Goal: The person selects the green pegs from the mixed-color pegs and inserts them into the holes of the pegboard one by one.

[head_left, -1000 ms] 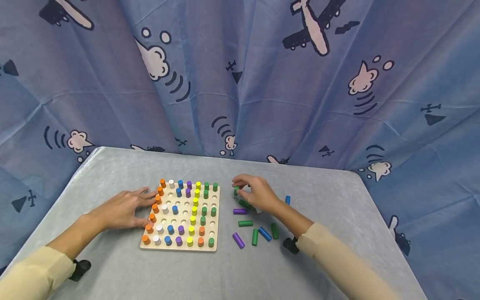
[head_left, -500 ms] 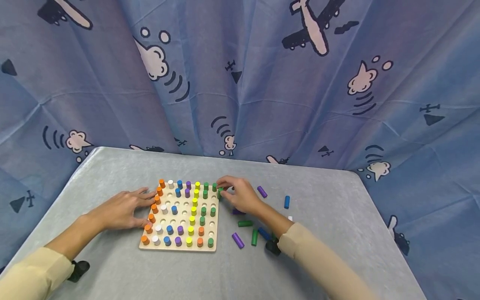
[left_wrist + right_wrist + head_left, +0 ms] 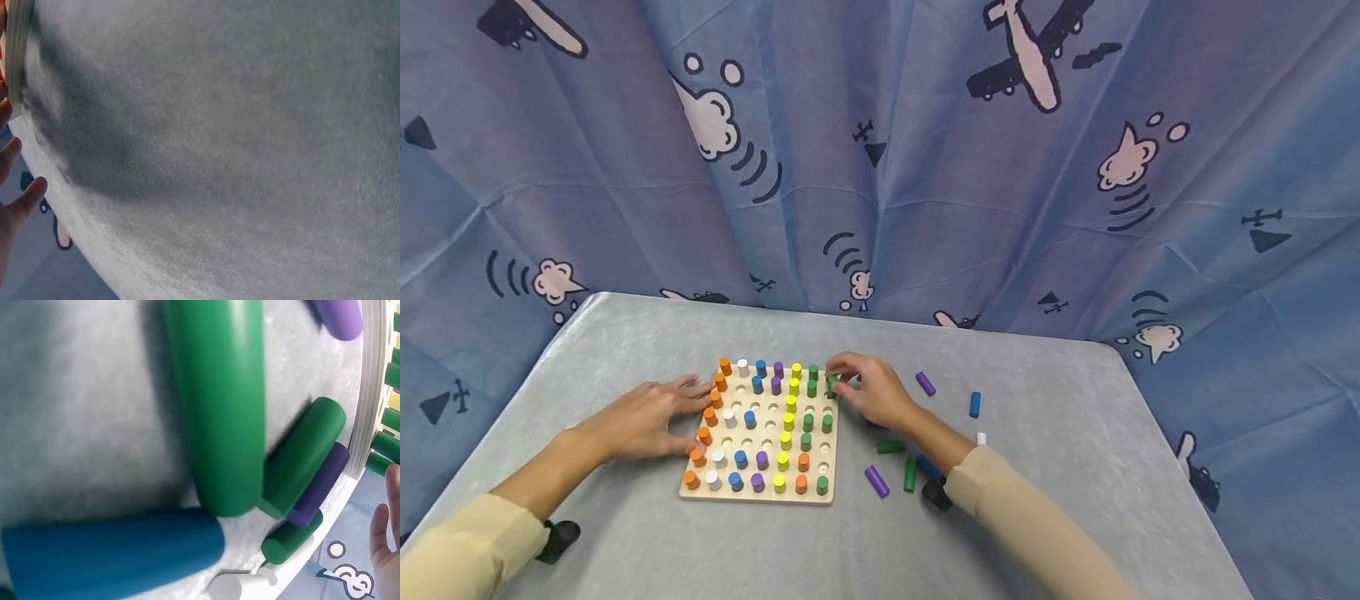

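On the grey table [image 3: 625,533] a wooden peg board [image 3: 758,493] lies near the middle, and the right hand [image 3: 868,393] reaches over its right edge near the far right corner, fingers curled to pinch a green peg [image 3: 832,384] that stands upright just above or in a hole in the rightmost column; whether it is seated yet cannot be told. The left hand [image 3: 647,417] rests flat on the table against the board's left edge, fingers spread and relaxed, holding nothing. The work looks about two-thirds done, as a judgement: the orange column along the left edge and the yellow column are full, while several holes in the white, blue, purple and green columns are still bare. Loose pegs wait on the table to the right of the board: a purple peg [image 3: 925,383], a blue peg [image 3: 973,404], a white peg [image 3: 981,437], and more green, purple and blue ones beside the right forearm. The right wrist view shows what the head view cannot, a close heap of green, blue and purple pegs beside the board's edge. The left wrist view shows mostly bare table, with only fingertips [image 3: 25,197] at its left edge.
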`<state>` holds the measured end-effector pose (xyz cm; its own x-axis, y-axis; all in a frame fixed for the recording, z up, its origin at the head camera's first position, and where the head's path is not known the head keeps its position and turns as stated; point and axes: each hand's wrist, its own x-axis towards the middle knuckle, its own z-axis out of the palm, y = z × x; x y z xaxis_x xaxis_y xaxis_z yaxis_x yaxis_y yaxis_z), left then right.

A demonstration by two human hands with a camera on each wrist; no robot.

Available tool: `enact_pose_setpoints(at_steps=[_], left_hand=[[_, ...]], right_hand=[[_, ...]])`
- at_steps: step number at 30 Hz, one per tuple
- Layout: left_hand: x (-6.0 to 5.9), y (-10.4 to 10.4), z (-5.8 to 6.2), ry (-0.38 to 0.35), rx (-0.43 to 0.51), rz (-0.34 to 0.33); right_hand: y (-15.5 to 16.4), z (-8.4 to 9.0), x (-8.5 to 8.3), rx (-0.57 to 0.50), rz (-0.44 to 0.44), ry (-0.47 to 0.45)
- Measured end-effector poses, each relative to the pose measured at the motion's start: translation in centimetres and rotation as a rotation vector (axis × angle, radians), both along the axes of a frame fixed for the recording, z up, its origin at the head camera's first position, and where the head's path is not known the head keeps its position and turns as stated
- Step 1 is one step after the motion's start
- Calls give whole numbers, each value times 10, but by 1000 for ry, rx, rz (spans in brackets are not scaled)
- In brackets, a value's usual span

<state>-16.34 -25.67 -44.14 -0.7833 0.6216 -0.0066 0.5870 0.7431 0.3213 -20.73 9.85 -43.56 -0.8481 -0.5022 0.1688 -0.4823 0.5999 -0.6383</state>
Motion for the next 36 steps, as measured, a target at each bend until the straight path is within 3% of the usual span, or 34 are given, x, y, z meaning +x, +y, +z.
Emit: enact_pose_setpoints(at_steps=[36], left_hand=[[-1, 0, -3, -6, 5, 4]], right_hand=[[-2, -1, 0, 78, 39, -83]])
